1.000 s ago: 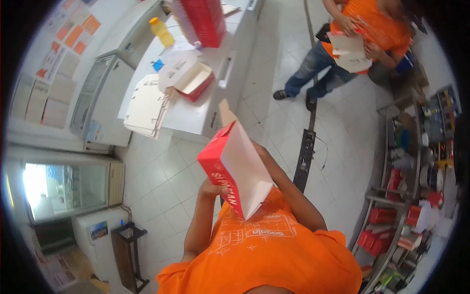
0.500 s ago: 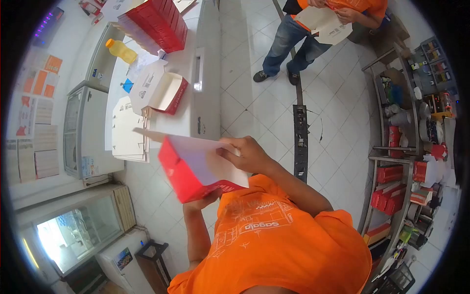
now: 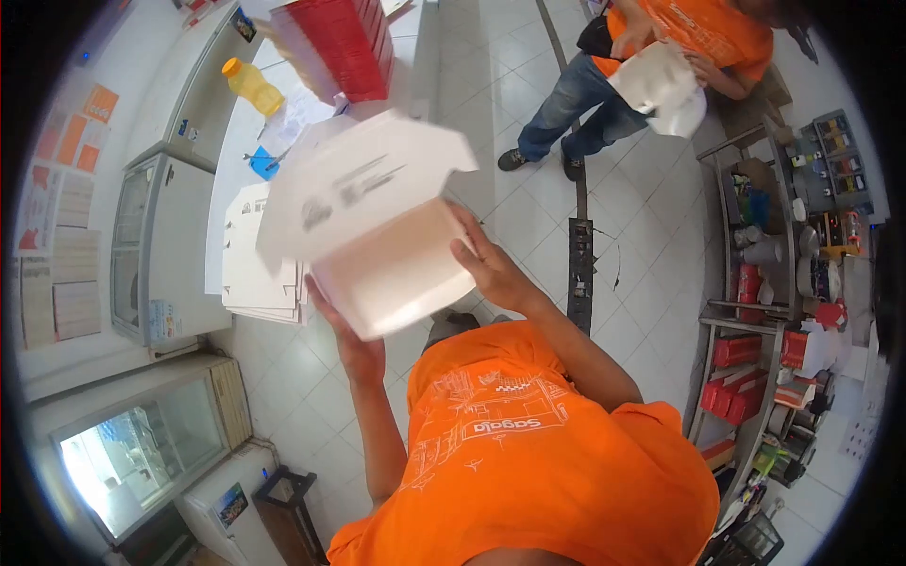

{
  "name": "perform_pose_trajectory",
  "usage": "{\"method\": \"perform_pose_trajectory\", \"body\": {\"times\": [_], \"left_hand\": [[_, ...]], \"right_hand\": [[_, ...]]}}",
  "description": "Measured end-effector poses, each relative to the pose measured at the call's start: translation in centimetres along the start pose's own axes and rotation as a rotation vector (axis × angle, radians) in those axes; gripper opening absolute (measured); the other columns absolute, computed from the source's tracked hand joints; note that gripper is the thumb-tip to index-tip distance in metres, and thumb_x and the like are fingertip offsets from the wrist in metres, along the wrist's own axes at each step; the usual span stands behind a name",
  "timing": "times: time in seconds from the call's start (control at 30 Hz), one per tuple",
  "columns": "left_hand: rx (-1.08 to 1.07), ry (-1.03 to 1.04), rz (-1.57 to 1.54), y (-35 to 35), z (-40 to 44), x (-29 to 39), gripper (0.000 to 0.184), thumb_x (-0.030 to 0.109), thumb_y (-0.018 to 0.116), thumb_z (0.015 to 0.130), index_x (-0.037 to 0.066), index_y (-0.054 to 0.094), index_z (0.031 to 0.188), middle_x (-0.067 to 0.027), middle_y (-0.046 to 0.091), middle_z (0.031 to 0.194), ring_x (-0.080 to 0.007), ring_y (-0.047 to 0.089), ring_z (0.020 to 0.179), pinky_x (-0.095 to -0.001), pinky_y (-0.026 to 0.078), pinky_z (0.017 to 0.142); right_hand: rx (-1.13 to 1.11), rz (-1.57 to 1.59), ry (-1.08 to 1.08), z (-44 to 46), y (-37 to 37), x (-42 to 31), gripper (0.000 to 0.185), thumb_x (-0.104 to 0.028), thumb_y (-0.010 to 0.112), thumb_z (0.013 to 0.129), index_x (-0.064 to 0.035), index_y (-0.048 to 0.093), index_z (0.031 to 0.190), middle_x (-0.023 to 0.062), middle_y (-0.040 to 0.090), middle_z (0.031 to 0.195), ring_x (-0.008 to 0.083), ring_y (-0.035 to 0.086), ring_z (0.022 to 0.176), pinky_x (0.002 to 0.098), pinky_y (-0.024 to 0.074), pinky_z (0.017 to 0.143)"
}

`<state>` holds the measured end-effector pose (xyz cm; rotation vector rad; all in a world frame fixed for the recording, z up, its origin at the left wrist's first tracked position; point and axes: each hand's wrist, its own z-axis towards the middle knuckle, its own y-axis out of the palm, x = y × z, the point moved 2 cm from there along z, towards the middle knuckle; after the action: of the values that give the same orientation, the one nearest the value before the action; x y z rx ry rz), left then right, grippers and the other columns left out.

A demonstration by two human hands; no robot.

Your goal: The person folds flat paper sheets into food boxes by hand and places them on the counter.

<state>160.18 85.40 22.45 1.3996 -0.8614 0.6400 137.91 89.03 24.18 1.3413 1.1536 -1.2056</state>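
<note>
An open cardboard food box [image 3: 392, 269] is held between my two hands above the floor beside the table, its pale inside facing up. Its lid [image 3: 363, 179], printed with a dark logo and text, is raised on the far side and slightly blurred. My left hand [image 3: 357, 344] grips the left wall of the box. At the right wall, my right hand [image 3: 497, 272] holds on with the thumb near the rim. Left of the box, a stack of flat unfolded cartons [image 3: 247, 269] lies on the table, partly covered by the lid.
On the white table [image 3: 408, 66] stand a stack of red boxes [image 3: 344, 47] and a yellow bottle [image 3: 255, 90]. Across the tiled floor a co-worker [image 3: 694, 33] in orange handles a pale carton [image 3: 656, 80]. Metal shelves [image 3: 746, 316] with red boxes line the right side.
The box has turned from showing its red outside to showing its pale inside, with the lid swung up over the table. Both hands now hold opposite sides. The co-worker's carton has bent.
</note>
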Motion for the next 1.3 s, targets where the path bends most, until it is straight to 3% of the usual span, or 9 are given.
{"method": "perform_pose_trajectory", "body": {"times": [0.13,0.57,0.67,0.77,0.93,1.07,1.17,1.27,1.3], "left_hand": [[0.075,-0.113,0.405,-2.6,1.5,0.6,0.071,0.051,0.029,0.109,0.013,0.003,0.162,-0.0080,0.015,0.167,-0.0256,0.022,0.152,-0.0405,0.025,0.122],[0.091,-0.215,0.189,-7.5,2.3,0.5,0.065,0.033,0.032,0.110,0.009,0.002,0.162,-0.0093,0.024,0.164,-0.0222,0.027,0.150,-0.0371,0.024,0.122],[0.199,-0.220,0.100,-8.6,3.2,0.6,0.063,0.038,0.030,0.110,0.011,0.007,0.162,-0.0099,0.028,0.162,-0.0220,0.032,0.147,-0.0372,0.027,0.121],[0.188,-0.114,0.039,-8.5,3.3,-0.4,0.067,0.036,0.032,0.110,0.009,0.001,0.162,-0.0097,0.019,0.166,-0.0233,0.019,0.152,-0.0366,0.016,0.123],[0.316,0.010,0.305,-5.5,6.4,-3.4,0.069,0.042,0.032,0.109,0.009,0.003,0.162,-0.0088,0.020,0.165,-0.0240,0.022,0.152,-0.0381,0.020,0.123],[0.232,0.030,0.388,-2.7,12.1,-4.4,0.071,0.048,0.032,0.108,0.012,0.004,0.163,-0.0092,0.020,0.166,-0.0262,0.023,0.151,-0.0401,0.019,0.122],[0.108,0.086,0.582,-6.9,16.8,-7.2,0.064,0.038,0.044,0.106,0.013,0.022,0.161,-0.0134,0.025,0.164,-0.0326,0.027,0.150,-0.0441,0.024,0.121],[-0.137,0.213,1.620,-11.7,17.7,-9.4,0.067,0.019,0.063,0.094,0.013,0.037,0.154,-0.0167,0.028,0.162,-0.0378,0.030,0.148,-0.0479,0.033,0.118],[-0.125,0.193,1.555,-10.9,17.6,-8.8,0.061,0.008,0.070,0.082,0.010,0.054,0.141,-0.0181,0.038,0.155,-0.0416,0.033,0.145,-0.0491,0.037,0.116]], "right_hand": [[-0.069,0.040,0.064,2.2,2.7,0.8,0.057,-0.038,0.037,0.109,-0.0085,0.022,0.155,0.0179,0.043,0.147,0.0249,0.041,0.138,0.0366,0.0313,0.114],[-0.180,0.299,0.290,8.3,4.3,2.6,0.056,-0.044,0.035,0.109,-0.0111,0.019,0.151,0.0065,0.037,0.146,0.0165,0.036,0.137,0.0319,0.0275,0.113],[-0.305,0.220,0.146,9.8,6.0,3.6,0.056,-0.045,0.037,0.109,-0.0108,0.022,0.150,0.0070,0.037,0.146,0.0165,0.038,0.134,0.0305,0.0289,0.112],[-0.341,0.111,0.152,12.4,5.7,4.0,0.046,-0.036,0.038,0.110,-0.0099,0.026,0.145,0.0114,0.044,0.135,0.0199,0.040,0.131,0.0336,0.0307,0.111],[-0.373,-0.086,0.095,19.3,1.8,5.4,0.043,-0.037,0.045,0.107,-0.0111,0.034,0.139,0.0148,0.053,0.129,0.0230,0.047,0.126,0.0339,0.0329,0.109],[-0.302,-0.412,0.126,26.8,-1.3,10.0,0.042,-0.032,0.052,0.103,-0.0066,0.037,0.134,0.0287,0.065,0.113,0.0419,0.064,0.108,0.0426,0.0476,0.094],[-0.301,-0.518,-0.066,31.9,-3.8,12.5,0.038,-0.022,0.062,0.097,-0.0022,0.049,0.126,0.0279,0.067,0.107,0.0421,0.067,0.101,0.0435,0.0511,0.086],[-0.328,-0.554,-0.095,34.8,-4.2,12.0,0.032,-0.015,0.071,0.089,0.0013,0.059,0.114,0.0237,0.070,0.101,0.0358,0.069,0.093,0.0414,0.0519,0.081],[-0.338,-0.609,-0.010,35.5,-3.7,12.1,0.030,-0.016,0.074,0.083,0.0024,0.066,0.105,0.0227,0.071,0.098,0.0331,0.069,0.087,0.0412,0.0519,0.080]]}}
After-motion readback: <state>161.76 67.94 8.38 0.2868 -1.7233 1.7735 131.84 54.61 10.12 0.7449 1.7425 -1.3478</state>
